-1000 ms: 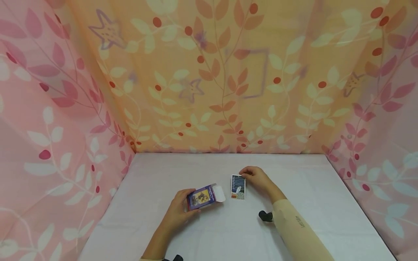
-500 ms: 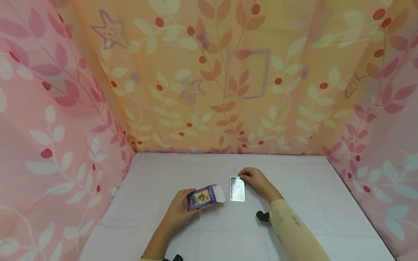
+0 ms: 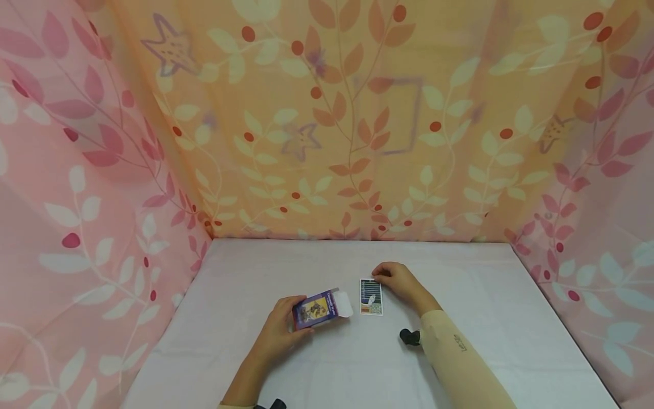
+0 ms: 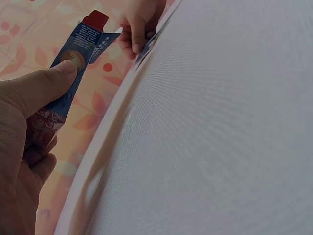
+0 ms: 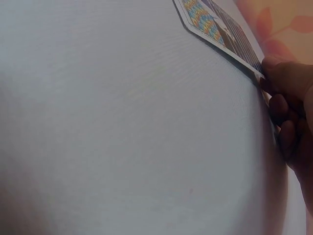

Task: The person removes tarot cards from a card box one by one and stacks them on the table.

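Observation:
In the head view my left hand (image 3: 281, 326) grips a purple-blue card box (image 3: 315, 309) above the table, thumb on one side and fingers on the other. The box's white end flap stands open on the right; the left wrist view shows the box's narrow blue side (image 4: 73, 63) under the thumb and a red tab at its end. My right hand (image 3: 401, 279) pinches the far right corner of a card (image 3: 371, 296) printed in dark blue and white. In the right wrist view the card (image 5: 215, 29) appears with its near edge close to the cloth, thumb on its corner.
A white cloth covers the table (image 3: 245, 272). Floral fabric stands behind it (image 3: 286, 187) and on both sides. A black wrist device (image 3: 410, 337) sticks out beside the right sleeve (image 3: 460, 358).
My right hand and the card have shifted slightly toward the near left. The card's face flashed with glare half a second ago and shows its print again now. My left hand holds the box unmoved.

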Tool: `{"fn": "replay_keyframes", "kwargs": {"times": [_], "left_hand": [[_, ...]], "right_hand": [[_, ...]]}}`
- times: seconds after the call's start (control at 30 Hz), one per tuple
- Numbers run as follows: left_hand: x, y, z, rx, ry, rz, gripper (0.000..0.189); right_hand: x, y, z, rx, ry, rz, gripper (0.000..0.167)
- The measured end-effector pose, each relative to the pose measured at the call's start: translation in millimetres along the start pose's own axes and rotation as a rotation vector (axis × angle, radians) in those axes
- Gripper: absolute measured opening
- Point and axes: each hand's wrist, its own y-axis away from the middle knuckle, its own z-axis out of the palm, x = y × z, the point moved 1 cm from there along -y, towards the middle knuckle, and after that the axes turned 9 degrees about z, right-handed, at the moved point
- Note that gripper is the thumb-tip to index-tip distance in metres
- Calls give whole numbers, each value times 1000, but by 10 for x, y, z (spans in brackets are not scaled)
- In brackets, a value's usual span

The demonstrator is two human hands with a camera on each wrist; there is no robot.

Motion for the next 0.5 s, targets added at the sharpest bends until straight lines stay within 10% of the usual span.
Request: {"fn": "replay_keyframes", "kwargs": {"times": [0.5], "left_hand": [[25,4,-7,34,-48,80,82]], "right_hand": [[-91,91,-63,32,-7,52,15]]}}
